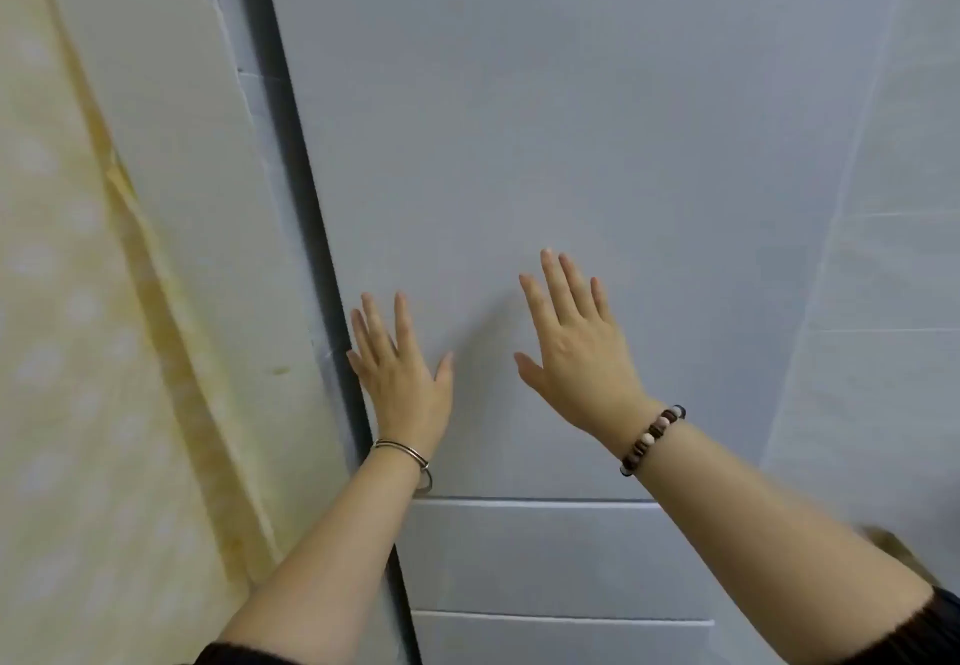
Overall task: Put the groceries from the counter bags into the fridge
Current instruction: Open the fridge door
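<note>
The pale grey fridge door [545, 118] fills most of the view and is closed. My left hand [402, 373] lies flat with fingers spread near the door's left edge, beside the dark seam [296, 144]. My right hand [576, 347] is held flat with straight fingers against the middle of the same door. Neither hand holds anything. Below the door sit two drawer fronts [545, 555]. No groceries or bags are in view.
A yellow patterned curtain [78, 352] hangs at the left next to a cream panel [171, 144]. A light tiled wall [883, 300] stands to the right of the fridge.
</note>
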Tool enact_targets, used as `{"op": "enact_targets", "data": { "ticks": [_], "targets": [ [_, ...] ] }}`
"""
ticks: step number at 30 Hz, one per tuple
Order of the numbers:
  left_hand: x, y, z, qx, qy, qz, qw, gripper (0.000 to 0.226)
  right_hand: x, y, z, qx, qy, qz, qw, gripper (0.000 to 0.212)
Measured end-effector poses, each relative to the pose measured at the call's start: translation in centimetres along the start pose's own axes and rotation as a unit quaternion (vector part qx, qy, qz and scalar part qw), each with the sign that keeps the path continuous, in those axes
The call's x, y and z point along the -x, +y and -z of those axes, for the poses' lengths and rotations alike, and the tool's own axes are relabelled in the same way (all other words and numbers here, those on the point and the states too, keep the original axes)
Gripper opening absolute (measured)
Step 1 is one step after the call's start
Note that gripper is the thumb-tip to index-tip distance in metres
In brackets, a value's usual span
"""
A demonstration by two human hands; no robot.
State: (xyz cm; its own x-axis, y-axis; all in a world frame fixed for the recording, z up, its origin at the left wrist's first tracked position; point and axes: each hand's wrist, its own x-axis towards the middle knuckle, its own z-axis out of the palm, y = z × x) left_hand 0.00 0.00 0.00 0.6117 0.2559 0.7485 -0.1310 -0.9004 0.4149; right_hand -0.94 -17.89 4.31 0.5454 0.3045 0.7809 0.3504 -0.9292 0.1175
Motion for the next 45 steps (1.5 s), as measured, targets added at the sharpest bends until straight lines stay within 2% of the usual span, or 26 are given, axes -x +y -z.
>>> {"op": "enact_targets", "data": {
  "ticks": [4, 8, 12, 15, 21, 24, 33, 39, 45],
  "targets": [
    [-2.1, -1.5, -0.2, 0.08, 0.001, 0.128, 0.988, 0.102, -2.4, -1.4, -2.6, 0.03, -0.018, 0.051, 0.998, 0.098],
    [-3.5, -3.0, -0.7, 0.188, -0.018, 0.171, 0.967, 0.113, -2.9, -1.7, -5.4, 0.064, -0.005, 0.049, 0.997, 0.117],
    [-4.1, -3.7, -0.7, 0.223, -0.035, 0.212, 0.951, 0.122, -2.6, -1.6, -6.5, 0.093, 0.011, 0.047, 0.994, 0.125],
    [-4.4, -4.5, -0.7, 0.207, -0.037, 0.227, 0.951, 0.11, -2.6, -1.6, -6.7, 0.103, 0.009, 0.043, 0.994, 0.129],
    [-4.3, -6.2, -0.2, 0.191, -0.065, 0.2, 0.959, 0.066, -2.4, -2.2, -6.4, 0.111, -0.019, 0.03, 0.993, 0.132],
    [-4.6, -6.6, 0.3, 0.193, -0.085, 0.199, 0.957, 0.056, -2.3, -2.7, -6.0, 0.115, -0.033, 0.016, 0.993, 0.133],
    [-4.6, -7.0, 1.5, 0.183, -0.109, 0.206, 0.955, 0.048, -1.9, -3.3, -5.2, 0.103, -0.062, -0.009, 0.993, 0.133],
    [-0.7, -6.4, 4.2, 0.162, -0.066, 0.208, 0.962, 0.049, 0.3, -3.0, -2.6, 0.081, -0.06, 0.023, 0.995, 0.126],
    [3.6, -4.4, 8.3, 0.157, -0.029, 0.233, 0.959, 0.05, 3.2, -4.8, 1.5, 0.04, -0.11, -0.003, 0.993, 0.122]
  ]
}}
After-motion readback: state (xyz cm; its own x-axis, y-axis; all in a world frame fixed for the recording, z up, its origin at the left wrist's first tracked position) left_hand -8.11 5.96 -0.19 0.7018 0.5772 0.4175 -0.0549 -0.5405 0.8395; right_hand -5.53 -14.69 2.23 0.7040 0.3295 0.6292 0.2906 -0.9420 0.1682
